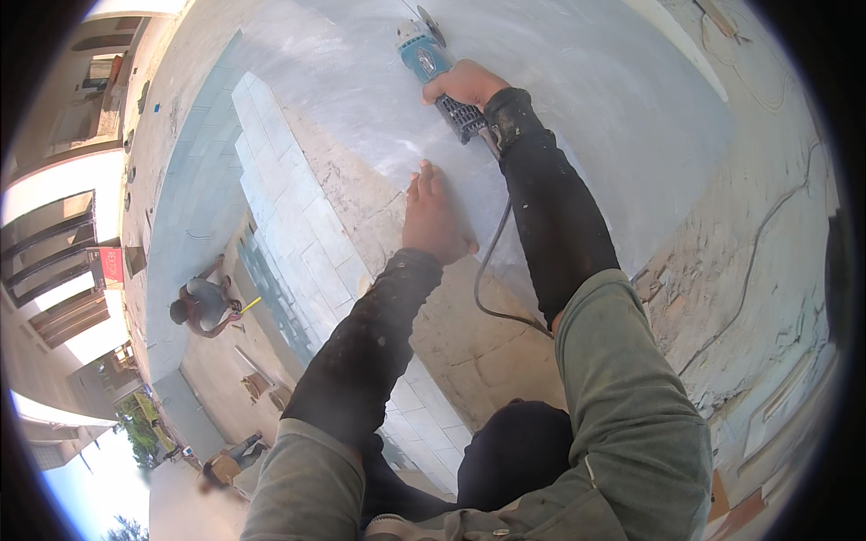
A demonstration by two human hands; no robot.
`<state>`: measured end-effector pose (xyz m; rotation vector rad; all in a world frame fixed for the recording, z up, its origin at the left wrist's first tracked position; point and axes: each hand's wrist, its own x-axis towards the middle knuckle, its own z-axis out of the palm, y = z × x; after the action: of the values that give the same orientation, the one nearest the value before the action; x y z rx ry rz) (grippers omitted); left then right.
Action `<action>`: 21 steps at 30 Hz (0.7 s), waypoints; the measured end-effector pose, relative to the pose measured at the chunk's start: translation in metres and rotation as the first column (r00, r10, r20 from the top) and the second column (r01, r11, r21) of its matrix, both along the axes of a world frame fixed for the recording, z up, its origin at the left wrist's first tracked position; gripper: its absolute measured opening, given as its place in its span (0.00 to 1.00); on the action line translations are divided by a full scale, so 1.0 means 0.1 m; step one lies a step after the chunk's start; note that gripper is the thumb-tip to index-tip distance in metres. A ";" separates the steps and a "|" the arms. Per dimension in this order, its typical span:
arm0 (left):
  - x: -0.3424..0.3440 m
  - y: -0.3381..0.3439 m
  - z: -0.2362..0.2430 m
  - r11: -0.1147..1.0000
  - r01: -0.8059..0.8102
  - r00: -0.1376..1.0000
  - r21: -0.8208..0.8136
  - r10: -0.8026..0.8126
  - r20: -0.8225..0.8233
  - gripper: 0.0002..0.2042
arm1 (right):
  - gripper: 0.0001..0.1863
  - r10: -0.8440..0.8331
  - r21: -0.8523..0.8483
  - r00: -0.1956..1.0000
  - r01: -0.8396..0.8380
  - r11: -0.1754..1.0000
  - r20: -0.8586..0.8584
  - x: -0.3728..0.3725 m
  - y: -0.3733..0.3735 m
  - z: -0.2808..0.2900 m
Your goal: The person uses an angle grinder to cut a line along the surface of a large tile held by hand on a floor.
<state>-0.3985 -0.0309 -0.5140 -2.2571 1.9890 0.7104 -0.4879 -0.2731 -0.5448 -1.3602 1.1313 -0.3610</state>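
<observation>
My right hand point(471, 84) is wrapped round the body of a blue angle grinder point(422, 59), whose round disc point(431, 27) points away from me at the far edge of the view. The grinder is over a large, dusty grey slab point(613, 117). A dark power cord point(487, 302) trails from the tool back under my right forearm. Nearer to me, my left hand point(436, 215) rests with fingers stretched out along the slab's near left edge, holding nothing. Whether the disc touches the slab I cannot tell.
Pale laid tiles point(298, 207) run along the left. A co-worker point(206, 302) crouches there, with a yellow strip point(251, 307) at one hand; another person point(225, 467) is farther down. Broken bits point(654, 284) and a cable point(753, 261) lie on the right.
</observation>
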 end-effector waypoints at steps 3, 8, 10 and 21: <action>0.01 0.01 0.03 1.000 -0.013 1.000 0.023 0.013 0.008 0.66 | 0.29 -0.009 0.018 1.000 0.009 1.000 -0.002 -0.03 0.10 0.01; 0.05 0.03 0.07 0.999 -0.018 0.997 0.051 0.014 0.081 0.66 | 0.24 -0.010 0.071 0.996 0.004 0.997 0.092 -0.04 0.23 0.16; 0.03 0.02 0.05 0.999 -0.027 0.999 0.029 0.026 0.042 0.68 | 0.21 -0.019 0.101 0.998 0.013 0.995 0.062 -0.08 0.19 0.18; -0.01 0.02 0.09 0.999 -0.029 0.999 0.016 0.028 0.027 0.66 | 0.18 -0.023 0.139 0.994 0.008 0.990 0.111 -0.02 0.07 0.09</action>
<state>-0.3998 -0.0287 -0.5048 -2.2777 1.9356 0.6921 -0.4903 -0.2658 -0.5353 -1.1952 1.0546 -0.3593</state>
